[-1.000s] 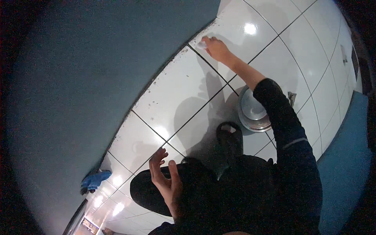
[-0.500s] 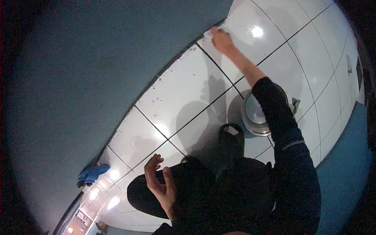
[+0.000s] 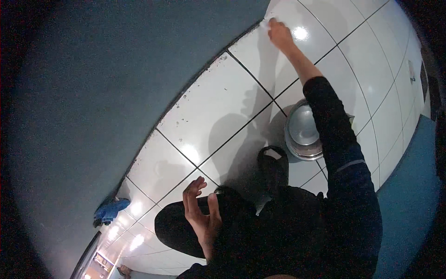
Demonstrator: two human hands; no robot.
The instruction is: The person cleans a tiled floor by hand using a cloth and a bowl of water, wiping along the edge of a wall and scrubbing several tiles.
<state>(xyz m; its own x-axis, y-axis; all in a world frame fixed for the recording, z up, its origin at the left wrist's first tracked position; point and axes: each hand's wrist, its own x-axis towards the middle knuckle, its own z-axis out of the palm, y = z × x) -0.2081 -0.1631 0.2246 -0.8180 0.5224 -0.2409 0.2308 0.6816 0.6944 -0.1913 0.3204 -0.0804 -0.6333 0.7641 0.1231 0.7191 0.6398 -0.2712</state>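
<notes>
My right hand (image 3: 281, 35) reaches far out over the white tiled floor (image 3: 218, 107), its fingers closed on a small white thing (image 3: 264, 24) too blurred to name. That white thing is at the floor's edge by the blue-grey wall (image 3: 102, 83). Over my dark-clothed leg hovers my left hand (image 3: 200, 216), empty, with its fingers curved and apart. Dark specks of dirt (image 3: 181, 122) dot the tiles along the wall's foot.
A round metal bowl (image 3: 287, 142) stands on the floor under my right forearm, which partly hides it. A crumpled blue cloth (image 3: 111, 210) lies against the wall at lower left. My dark shoe (image 3: 274, 160) is left of the bowl. Another blue wall (image 3: 409, 186) borders the right.
My right hand has moved a little right and farther away with the white thing. My left hand has shifted slightly right, still empty.
</notes>
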